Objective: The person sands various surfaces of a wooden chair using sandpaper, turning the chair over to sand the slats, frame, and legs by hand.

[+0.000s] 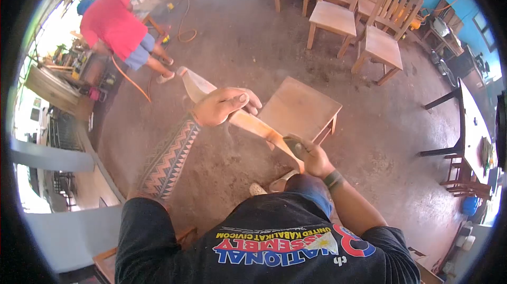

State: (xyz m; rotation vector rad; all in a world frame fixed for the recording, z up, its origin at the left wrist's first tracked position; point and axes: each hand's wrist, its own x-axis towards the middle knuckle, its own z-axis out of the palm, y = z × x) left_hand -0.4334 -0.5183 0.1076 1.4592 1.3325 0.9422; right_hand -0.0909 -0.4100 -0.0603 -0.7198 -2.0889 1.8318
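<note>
A long, slightly curved wooden slat (248,123) runs slantwise in front of me, from the upper left down to my lap. My left hand (223,106), at the end of a patterned forearm, is closed around its upper half. Near the lower end, my right hand (312,157) presses a dark thin sheet (293,142), which looks like sandpaper, against the slat's edge. The fingers of that hand are closed and partly hidden by the sheet and the wood. Just beyond the slat stands a wooden stool or seat (302,105), its flat top bare.
Several wooden chairs (332,17) stand at the upper right. A person in a red shirt (113,25) bends over a workbench at the upper left, an orange hose (129,79) nearby. A table (472,125) stands at the right edge.
</note>
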